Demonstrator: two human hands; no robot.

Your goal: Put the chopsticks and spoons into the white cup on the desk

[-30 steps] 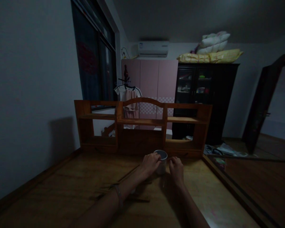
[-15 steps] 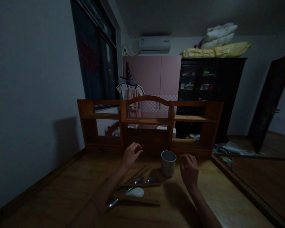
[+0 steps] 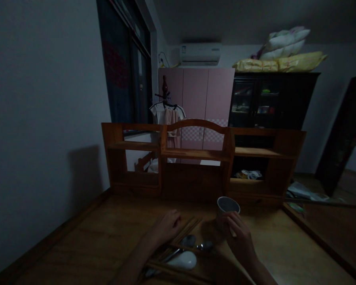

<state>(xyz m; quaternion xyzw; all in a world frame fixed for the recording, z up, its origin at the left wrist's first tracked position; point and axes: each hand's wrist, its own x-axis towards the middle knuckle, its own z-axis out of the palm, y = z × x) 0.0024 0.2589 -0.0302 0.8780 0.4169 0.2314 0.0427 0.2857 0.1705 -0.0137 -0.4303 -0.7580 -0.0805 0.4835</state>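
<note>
My left hand (image 3: 166, 227) is low over the tabletop, beside the far ends of a pair of chopsticks (image 3: 191, 226). Its fingers are curled downward, and whatever they may pinch is hidden. My right hand (image 3: 239, 235) has loosely closed, bent fingers and shows nothing in them. It overlaps the front of an upright metal cup (image 3: 228, 204); whether it touches the cup I cannot tell. Between my forearms lie a white spoon (image 3: 185, 260), a metal spoon (image 3: 188, 240), another shiny metal utensil (image 3: 206, 246) and more chopsticks (image 3: 178, 269), crossing one another in a pile.
A wooden shelf unit (image 3: 195, 153) stands along the back of the wooden table (image 3: 86, 237). The white wall (image 3: 47, 118) borders the left side, and a raised wooden edge (image 3: 317, 241) runs along the right. Beyond are a pink wardrobe (image 3: 194, 91) and a dark cabinet (image 3: 290, 99).
My left hand has come down toward the chopsticks. My right hand has shifted from beside the cup to in front of it. The view has tilted and moved slightly.
</note>
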